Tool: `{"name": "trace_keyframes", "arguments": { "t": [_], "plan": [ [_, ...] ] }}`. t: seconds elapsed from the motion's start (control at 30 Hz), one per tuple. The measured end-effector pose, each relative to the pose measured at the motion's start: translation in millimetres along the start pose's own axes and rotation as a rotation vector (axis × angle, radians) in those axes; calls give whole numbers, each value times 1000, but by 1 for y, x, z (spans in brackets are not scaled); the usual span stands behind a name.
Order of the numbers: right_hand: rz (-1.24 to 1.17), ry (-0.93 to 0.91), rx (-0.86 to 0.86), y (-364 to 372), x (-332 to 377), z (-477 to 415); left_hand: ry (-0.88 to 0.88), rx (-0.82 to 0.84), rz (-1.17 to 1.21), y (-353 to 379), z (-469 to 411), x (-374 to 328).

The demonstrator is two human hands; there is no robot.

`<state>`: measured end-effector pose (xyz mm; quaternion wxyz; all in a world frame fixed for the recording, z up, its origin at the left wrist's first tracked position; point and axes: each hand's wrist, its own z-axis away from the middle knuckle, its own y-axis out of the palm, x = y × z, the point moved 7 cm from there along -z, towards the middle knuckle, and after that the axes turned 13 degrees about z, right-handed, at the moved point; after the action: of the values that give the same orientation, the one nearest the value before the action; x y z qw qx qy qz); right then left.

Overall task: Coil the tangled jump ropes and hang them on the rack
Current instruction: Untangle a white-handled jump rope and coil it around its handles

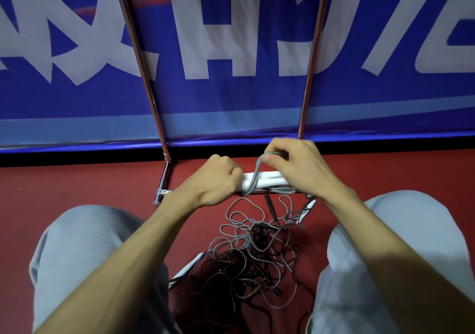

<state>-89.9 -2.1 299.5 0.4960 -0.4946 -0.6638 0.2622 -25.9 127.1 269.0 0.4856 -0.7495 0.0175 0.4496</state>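
Gripping white handles (pixel 264 178) in left hand (pixel 218 177), pinching grey cord (pixel 254 177) in right hand (pixel 295 164) near rack (pixel 164 182); risk: slack wrap slipping off, or trailing cord dragging floor tangle (pixel 252 254) tighter.

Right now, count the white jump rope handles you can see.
At least 4: two bundled in the left hand as white handles, one under the right forearm, one beside the left knee. The tangle may hide more.
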Motion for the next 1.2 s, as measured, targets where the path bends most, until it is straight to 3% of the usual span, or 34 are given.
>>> {"name": "trace_keyframes", "arguments": {
  "t": [0.13, 0.37, 0.5, 0.6, 0.77, 0.87, 1.0, 1.13, 1.2],
  "plan": [
    [-259, 157, 244, 29, -7, 2, 53, -8, 57, 2, 8, -3],
    [-465, 346, 189, 25, -27, 1, 52, -247, 115, -7, 12, -8],
    [-473, 366, 199, 16, -34, 0, 140, 2, 170, 7, 14, -17],
    [-590, 422, 300, 16, -32, 7, 227, 50, 124, 10, 20, -24],
    [-770, 500, 444, 16, -35, 12, 144, 176, 449, 7, 21, -22],
    [-924, 574, 418, 15, -37, 12, 24, 154, 734, 0, 19, -21],
    [-780, 407, 479, 18, -18, 12, -21, -50, 1023, -12, 8, -16],
    [-577, 265, 557, 23, -3, 18, -122, -256, 1002, -22, 3, 5],
    [-345, 177, 599, 26, 4, 23, -169, -312, 963, -24, 2, 13]
  ]
}}
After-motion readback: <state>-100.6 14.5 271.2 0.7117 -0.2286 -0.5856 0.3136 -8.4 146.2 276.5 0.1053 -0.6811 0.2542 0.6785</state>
